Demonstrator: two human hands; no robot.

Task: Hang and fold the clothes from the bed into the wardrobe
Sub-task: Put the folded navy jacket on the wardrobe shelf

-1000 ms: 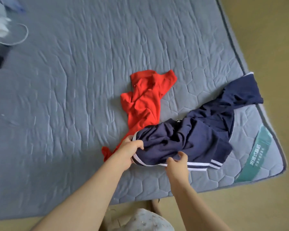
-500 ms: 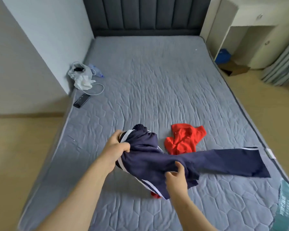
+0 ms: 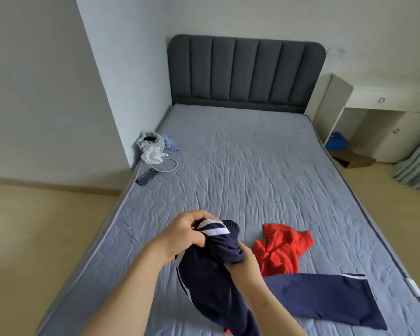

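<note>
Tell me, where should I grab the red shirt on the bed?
Pinch the red shirt at its far end, where the cloth bunches into a raised fold, and come straight down from above. It lies crumpled low on the mattress, so there is no stiff edge to slide under. Its near end seems to meet the navy trousers, so lift it away from them.

Soft even daylight, faint shadows, no glare; wide-angle bending at edges; slight overall softness.

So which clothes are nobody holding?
The red garment, lying crumpled on the mattress; the left hand and right hand grip the navy trousers.
</note>
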